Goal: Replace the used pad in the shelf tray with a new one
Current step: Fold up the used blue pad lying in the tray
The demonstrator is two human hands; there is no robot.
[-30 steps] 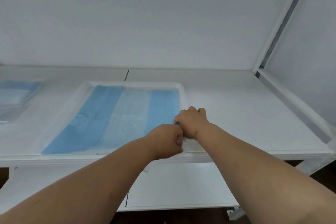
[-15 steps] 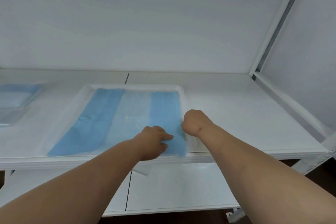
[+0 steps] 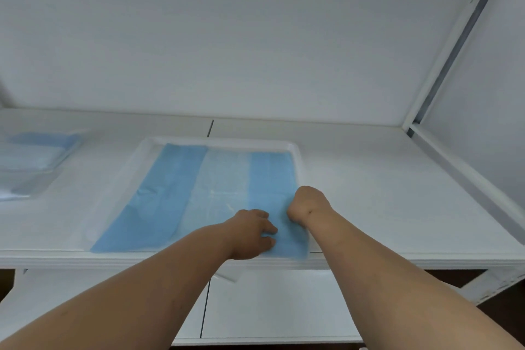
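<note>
A white tray lies on the white shelf with a pad spread in it, blue along both sides and pale in the middle. The pad's front edge reaches over the tray's front rim. My left hand rests on the pad's front right part, fingers extended and pressing down. My right hand sits at the pad's right edge with its fingers curled under, gripping that edge; the fingertips are hidden.
A second tray with a blue pad sits at the far left of the shelf. A lower white shelf runs under my forearms. The frame's upright post and side rail bound the right side.
My left hand left the right hand's side and slid left onto the pad, its fingers straightening. The pad's right blue strip now lies flat to the front edge. The right hand barely moved.
</note>
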